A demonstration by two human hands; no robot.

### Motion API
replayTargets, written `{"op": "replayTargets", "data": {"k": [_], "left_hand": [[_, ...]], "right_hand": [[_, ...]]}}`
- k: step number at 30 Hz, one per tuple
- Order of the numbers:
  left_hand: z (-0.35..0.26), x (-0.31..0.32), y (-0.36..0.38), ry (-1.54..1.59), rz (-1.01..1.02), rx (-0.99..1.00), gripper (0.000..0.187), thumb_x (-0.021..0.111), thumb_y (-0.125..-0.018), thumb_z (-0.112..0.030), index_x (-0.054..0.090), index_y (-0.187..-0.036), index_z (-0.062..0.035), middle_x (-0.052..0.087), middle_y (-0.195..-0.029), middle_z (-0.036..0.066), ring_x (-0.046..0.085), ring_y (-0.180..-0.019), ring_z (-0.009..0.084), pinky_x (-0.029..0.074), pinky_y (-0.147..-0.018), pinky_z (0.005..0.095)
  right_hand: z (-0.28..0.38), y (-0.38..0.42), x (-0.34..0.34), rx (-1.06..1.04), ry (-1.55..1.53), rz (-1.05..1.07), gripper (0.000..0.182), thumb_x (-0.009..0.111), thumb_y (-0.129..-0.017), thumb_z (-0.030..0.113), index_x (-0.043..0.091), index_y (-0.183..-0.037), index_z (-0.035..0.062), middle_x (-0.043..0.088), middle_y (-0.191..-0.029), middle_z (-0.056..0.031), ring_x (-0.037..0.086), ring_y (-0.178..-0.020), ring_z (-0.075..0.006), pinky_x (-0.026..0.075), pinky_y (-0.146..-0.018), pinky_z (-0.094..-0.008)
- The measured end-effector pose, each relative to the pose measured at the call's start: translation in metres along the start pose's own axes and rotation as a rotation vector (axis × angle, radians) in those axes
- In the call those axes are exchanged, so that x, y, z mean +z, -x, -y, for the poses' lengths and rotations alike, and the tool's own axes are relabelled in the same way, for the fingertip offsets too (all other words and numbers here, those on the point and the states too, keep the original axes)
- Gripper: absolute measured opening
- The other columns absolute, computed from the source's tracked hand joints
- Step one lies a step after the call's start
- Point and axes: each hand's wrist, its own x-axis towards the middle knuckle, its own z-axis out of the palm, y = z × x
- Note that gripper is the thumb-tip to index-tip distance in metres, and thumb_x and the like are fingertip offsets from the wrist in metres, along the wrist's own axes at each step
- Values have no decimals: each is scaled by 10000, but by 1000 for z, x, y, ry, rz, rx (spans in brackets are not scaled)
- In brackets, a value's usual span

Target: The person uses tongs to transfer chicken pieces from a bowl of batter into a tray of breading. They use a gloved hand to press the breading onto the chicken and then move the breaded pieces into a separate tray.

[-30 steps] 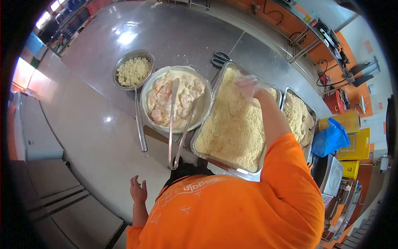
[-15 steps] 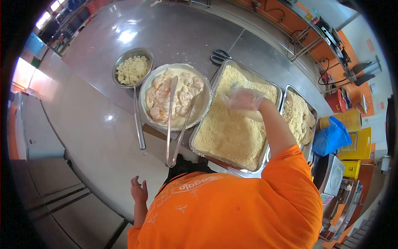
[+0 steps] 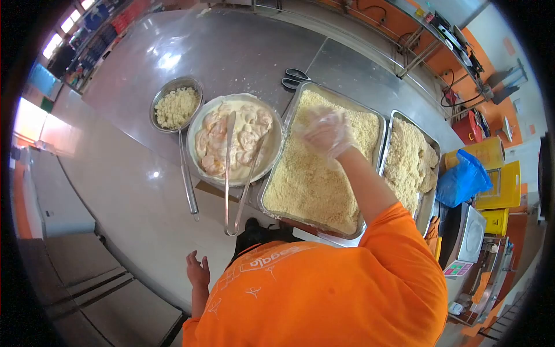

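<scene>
My right hand (image 3: 328,134), in a clear plastic glove, is over the upper part of a metal tray (image 3: 263,199) spread with pale yellow crumbs (image 3: 315,185). Its fingers are blurred, so their grip is hard to read. My left hand (image 3: 198,267) is bare, hangs by my waist and holds nothing, its fingers apart. Left of the tray is a bowl (image 3: 193,151) of raw meat pieces in creamy batter (image 3: 245,130). Metal tongs (image 3: 227,191) rest across that bowl, their bent end over the table's front edge.
A long-handled strainer (image 3: 188,179) holding crumbs lies left of the bowl. Black-handled scissors (image 3: 296,78) lie behind the tray. To the right are a second tray (image 3: 429,211) with crumb-coated pieces, a blue plastic bag (image 3: 462,182) and a scale (image 3: 471,237). Cardboard boxes (image 3: 124,312) stand at lower left.
My right hand has shifted a little left over the crumbs, and the view has moved slightly. My left hand stays by my waist.
</scene>
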Motion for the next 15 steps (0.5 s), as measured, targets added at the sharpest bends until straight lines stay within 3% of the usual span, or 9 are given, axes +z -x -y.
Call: {"op": "replayTargets", "data": {"k": [4,9,13,14,15], "left_hand": [[3,2,2,11,24,21,377,571,-826,-204,424,-1137,-48,481,-1102,141,574,-718,284,455,-643,407],[18,17,10,-25,-97,129,400,581,-819,-210,413,-1139,-39,480,-1096,143,580,-686,280,468,-586,392],[34,20,8,-68,-3,184,394,577,-822,-207,414,-1136,-33,486,-1089,143,580,-679,279,471,-588,383],[31,18,9,-58,-13,167,392,576,-823,-206,415,-1135,-31,487,-1087,142,579,-682,278,471,-591,383],[20,11,7,-48,-25,148,390,576,-823,-205,417,-1133,-30,488,-1085,141,578,-685,278,471,-593,383]], "right_hand": [[33,13,-22,-180,-75,249,581,236,-897,500,303,-1346,137,325,-1381,-103,301,-1275,-269,171,-1043,-531],[53,64,-18,-339,121,417,578,279,-888,495,302,-1349,147,330,-1382,-88,271,-1295,-241,104,-1066,-527],[39,54,-33,-211,268,350,559,306,-886,477,259,-1372,204,277,-1420,-54,227,-1317,-234,80,-1075,-519],[32,46,-40,-9,227,370,547,326,-889,449,247,-1375,208,264,-1426,-41,215,-1322,-227,79,-1075,-519],[21,40,-50,45,214,419,538,315,-895,443,245,-1375,213,252,-1431,-47,215,-1323,-227,91,-1073,-516]]}}
